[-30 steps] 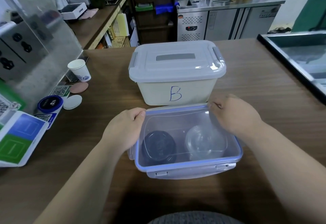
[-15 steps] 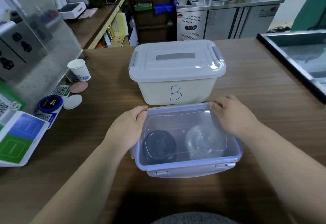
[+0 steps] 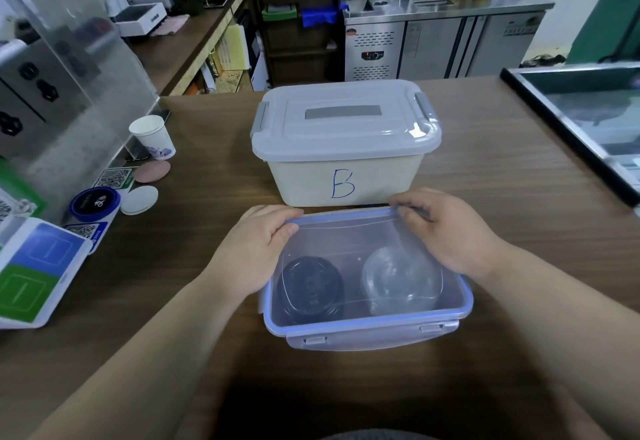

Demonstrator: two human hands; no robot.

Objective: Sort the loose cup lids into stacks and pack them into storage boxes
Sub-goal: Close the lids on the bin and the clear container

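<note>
A clear storage box with a blue-rimmed lid sits on the wooden counter in front of me. Through the lid I see a stack of black cup lids on the left and a stack of clear cup lids on the right. My left hand rests on the lid's far left corner, fingers curled over the rim. My right hand presses on the far right corner. Behind stands a cream box marked "B" with a grey lid, shut.
At the left are a paper cup, a pink disc, a white disc, a blue-rimmed round sign and QR-code cards. A steel panel stands far left. A black-framed glass case borders the right.
Both hands slid along the clear box's lid toward its far corners. The box itself has stayed in place.
</note>
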